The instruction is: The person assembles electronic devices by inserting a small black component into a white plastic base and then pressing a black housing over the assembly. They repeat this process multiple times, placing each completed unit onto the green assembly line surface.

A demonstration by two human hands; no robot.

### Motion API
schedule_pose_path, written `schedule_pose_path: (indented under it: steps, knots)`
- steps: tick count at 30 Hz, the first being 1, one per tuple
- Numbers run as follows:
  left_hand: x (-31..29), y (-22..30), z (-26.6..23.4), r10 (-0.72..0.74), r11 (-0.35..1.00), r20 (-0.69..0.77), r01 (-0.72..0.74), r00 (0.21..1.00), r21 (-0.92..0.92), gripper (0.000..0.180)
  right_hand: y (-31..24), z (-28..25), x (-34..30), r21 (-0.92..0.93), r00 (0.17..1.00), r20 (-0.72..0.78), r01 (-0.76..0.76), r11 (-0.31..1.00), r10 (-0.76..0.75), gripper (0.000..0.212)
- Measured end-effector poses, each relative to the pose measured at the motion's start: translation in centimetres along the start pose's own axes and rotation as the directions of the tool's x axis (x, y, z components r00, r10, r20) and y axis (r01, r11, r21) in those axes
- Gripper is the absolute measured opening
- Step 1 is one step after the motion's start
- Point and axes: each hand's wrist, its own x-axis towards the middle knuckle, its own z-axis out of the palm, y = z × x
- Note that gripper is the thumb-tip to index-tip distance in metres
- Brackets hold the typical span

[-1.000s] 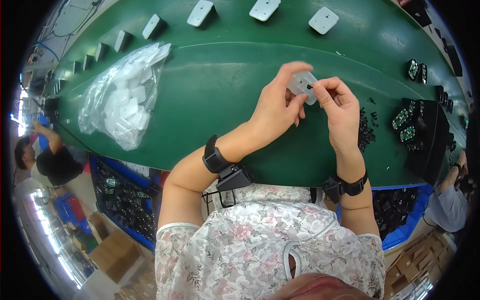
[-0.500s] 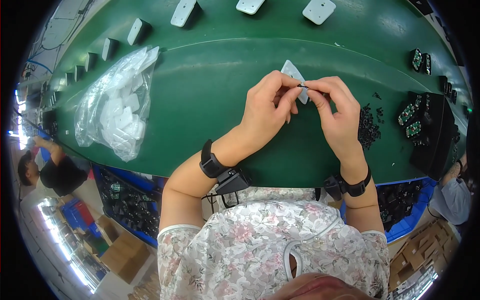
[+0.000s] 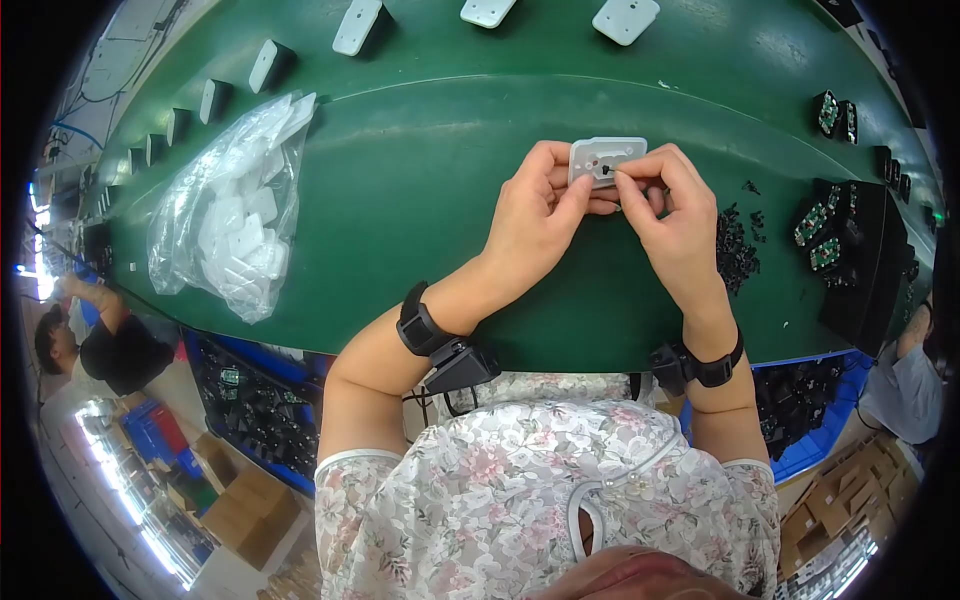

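Note:
My left hand grips a white plastic cover by its left end, thumb on the near edge. The cover's recessed side, with small posts and holes, faces up. My right hand pinches a tiny black part against the middle of the cover, and its other fingers curl by the cover's right end. What exactly the black part is, I cannot make out. Just right of my right hand lies a loose pile of small black parts.
A clear bag of white covers lies on the green table to the left. Black housings with white tops stand along the far side. At right are circuit boards by a black box. Blue bins flank me below.
The white cover has turned from a slanted position to lie level, recess up. The tiny black part, earlier between both hands' fingertips, is now at its middle. Far housings have shifted slightly left.

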Motion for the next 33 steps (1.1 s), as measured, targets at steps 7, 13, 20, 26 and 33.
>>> schedule_pose_path:
  steps: [7,13,20,26,33]
  knots:
    - [-0.2,-0.1,0.2,0.026,0.998,-0.013,-0.026,1.0,0.05,0.02,0.2,0.1,-0.1,0.102,0.997,0.04,-0.075,0.992,0.072,0.005]
    - [-0.6,-0.4,0.4,0.101,0.981,-0.001,-0.1,0.995,0.169,0.019,0.6,-0.3,0.1,0.148,0.984,0.114,-0.155,0.977,0.139,0.006]
    - [-0.5,-0.3,-0.1,0.231,0.887,0.03,-0.223,0.972,0.403,0.014,0.3,0.3,-0.3,0.245,0.982,0.128,-0.165,0.955,0.137,0.007]
    - [-0.3,0.4,-0.3,0.039,0.988,0.044,-0.045,0.998,0.149,0.018,-0.1,-0.6,0.6,0.029,0.991,-0.126,0.05,0.998,-0.046,0.015]
    - [-0.5,0.5,0.0,0.019,0.977,0.078,-0.035,0.997,0.212,0.014,0.5,-1.8,0.5,0.005,0.979,0.19,-0.08,0.997,0.077,0.018]
